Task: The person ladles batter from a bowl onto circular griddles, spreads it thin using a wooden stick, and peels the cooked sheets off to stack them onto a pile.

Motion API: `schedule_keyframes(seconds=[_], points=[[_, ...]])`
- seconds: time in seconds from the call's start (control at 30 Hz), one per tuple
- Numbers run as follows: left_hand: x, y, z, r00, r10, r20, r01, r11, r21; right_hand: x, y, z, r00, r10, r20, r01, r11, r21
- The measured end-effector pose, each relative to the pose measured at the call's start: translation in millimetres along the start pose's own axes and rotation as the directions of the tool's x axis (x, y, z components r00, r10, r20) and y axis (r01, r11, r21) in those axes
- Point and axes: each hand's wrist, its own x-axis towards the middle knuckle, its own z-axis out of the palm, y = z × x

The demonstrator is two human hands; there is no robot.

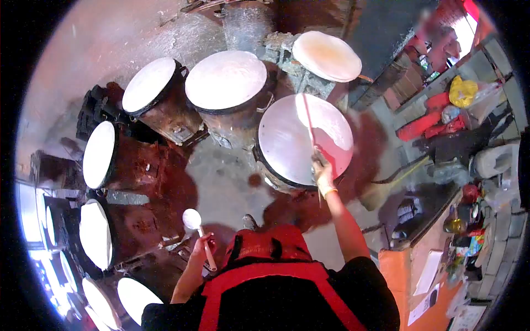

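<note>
My right hand (pixel 323 170) is closed round a long thin stick (pixel 308 118) that lies across the round pale top of a drum-shaped stove (pixel 276 138). White batter or a pale sheet covers part of that top at the upper right (pixel 326 118); which of the two I cannot tell. Lower left, my left hand (pixel 202 245) grips the handle of a white ladle (pixel 192 219), whose round bowl points up and away from me. The ladle is held over the floor, apart from the stoves.
More drum stoves with white round tops stand in an arc, such as one at the back (pixel 226 81) and one at the left (pixel 99 154). A round pale disc (pixel 327 56) rests behind. An orange table (pixel 395 276) and a yellow bag (pixel 463 91) are at the right.
</note>
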Motion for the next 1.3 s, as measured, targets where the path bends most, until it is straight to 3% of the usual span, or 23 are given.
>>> schedule_keyframes(seconds=[0.03, 0.1, 0.17, 0.23, 0.33, 0.37, 0.4, 0.43, 0.47, 0.53, 0.63, 0.67, 0.7, 0.77, 0.83, 0.97, 1.0, 1.03, 1.13, 1.17, 1.2, 1.27, 1.3], points=[[-11.5, -10.0, 10.3, 0.999, 0.020, -0.025, -0.021, 0.998, -0.059, 4.2, 0.5, -2.3, 0.997, -0.044, 0.067, 0.041, 0.998, 0.041], [-42.1, -28.1, 41.6, 0.993, 0.051, -0.108, -0.067, 0.986, -0.150, -5.1, -32.3, -20.5, 0.950, 0.262, 0.171, -0.272, 0.962, 0.034], [-42.3, -52.1, 41.5, 0.988, 0.111, -0.104, -0.129, 0.975, -0.179, -33.6, -45.4, -53.9, 0.932, 0.210, 0.296, -0.182, 0.976, -0.119], [-22.8, -83.7, 15.8, 0.993, 0.107, -0.043, -0.114, 0.964, -0.238, -27.7, -38.7, -99.2, 0.893, 0.186, 0.410, -0.225, 0.973, 0.048], [-34.6, -110.6, 34.4, 0.998, -0.016, -0.068, -0.011, 0.928, -0.372, 32.2, 6.7, -146.4, 0.948, 0.234, 0.214, -0.266, 0.954, 0.135], [-41.3, -119.3, 50.2, 0.988, 0.033, -0.154, -0.080, 0.947, -0.311, 44.5, -6.2, -138.9, 0.974, 0.209, 0.083, -0.216, 0.972, 0.092], [-48.0, -128.1, 66.0, 0.968, 0.082, -0.238, -0.140, 0.961, -0.238, 50.4, -18.9, -132.6, 0.980, 0.175, 0.089, -0.167, 0.981, -0.095], [-54.7, -136.9, 81.8, 0.939, 0.130, -0.320, -0.188, 0.970, -0.157, 55.1, -15.6, -134.6, 0.951, 0.208, 0.228, -0.196, 0.978, -0.074], [-46.5, -146.7, 72.7, 0.957, 0.067, -0.281, -0.141, 0.957, -0.253, 55.8, -18.0, -133.9, 0.902, 0.234, 0.363, -0.229, 0.972, -0.057], [-59.0, -201.1, 63.1, 0.862, 0.506, -0.033, -0.492, 0.850, 0.191, 37.7, -37.5, -150.4, 0.785, 0.345, 0.514, -0.309, 0.938, -0.157], [-103.8, -198.6, 117.9, 0.858, 0.506, -0.082, -0.444, 0.813, 0.377, 40.3, -38.9, -186.9, 0.662, 0.338, 0.669, -0.346, 0.930, -0.128], [-65.8, -209.3, 92.7, 0.901, 0.421, -0.104, -0.420, 0.907, 0.038, 62.6, -28.2, -189.2, 0.637, 0.389, 0.665, -0.474, 0.878, -0.060], [-50.0, -222.9, 56.6, 0.894, 0.443, -0.067, -0.424, 0.886, 0.188, 73.6, -13.8, -191.6, 0.775, 0.164, 0.610, -0.113, 0.986, -0.122], [-110.7, -192.0, 127.5, 0.887, 0.462, 0.015, -0.414, 0.780, 0.469, 92.4, -17.2, -173.7, 0.882, 0.299, 0.363, -0.267, 0.954, -0.137], [-107.7, -198.2, 144.3, 0.864, 0.483, -0.140, -0.452, 0.868, 0.205, 121.0, -1.4, -146.9, 0.824, 0.269, 0.498, -0.305, 0.952, -0.009], [-114.5, -180.8, 167.2, 0.905, 0.263, -0.335, -0.358, 0.896, -0.264, 73.7, -63.2, -155.8, 0.692, 0.338, 0.638, -0.150, 0.932, -0.330], [-107.3, -186.5, 158.1, 0.900, 0.301, -0.315, -0.383, 0.891, -0.244, 77.3, -73.1, -166.0, 0.628, 0.414, 0.659, -0.282, 0.910, -0.304], [-101.2, -194.0, 147.0, 0.894, 0.338, -0.294, -0.408, 0.885, -0.224, 88.7, -68.3, -173.7, 0.622, 0.337, 0.707, -0.181, 0.940, -0.288], [-113.5, -214.9, 139.9, 0.888, 0.427, -0.171, -0.453, 0.875, -0.169, 138.4, -6.6, -165.2, 0.757, 0.165, 0.632, -0.065, 0.982, -0.178], [-114.7, -220.5, 131.3, 0.889, 0.428, -0.161, -0.445, 0.892, -0.083, 119.3, -41.0, -149.0, 0.809, 0.101, 0.579, 0.034, 0.975, -0.219], [-115.7, -226.1, 122.7, 0.890, 0.430, -0.152, -0.434, 0.901, 0.005, 130.9, -17.7, -145.7, 0.742, 0.235, 0.628, -0.193, 0.972, -0.135], [-115.6, -230.1, 99.0, 0.897, 0.432, -0.093, -0.397, 0.881, 0.258, 119.7, -5.0, -157.1, 0.631, 0.289, 0.720, -0.251, 0.954, -0.164], [-114.2, -231.1, 86.2, 0.866, 0.500, -0.029, -0.455, 0.810, 0.369, 103.6, -6.7, -176.1, 0.609, 0.242, 0.755, -0.070, 0.965, -0.253]])
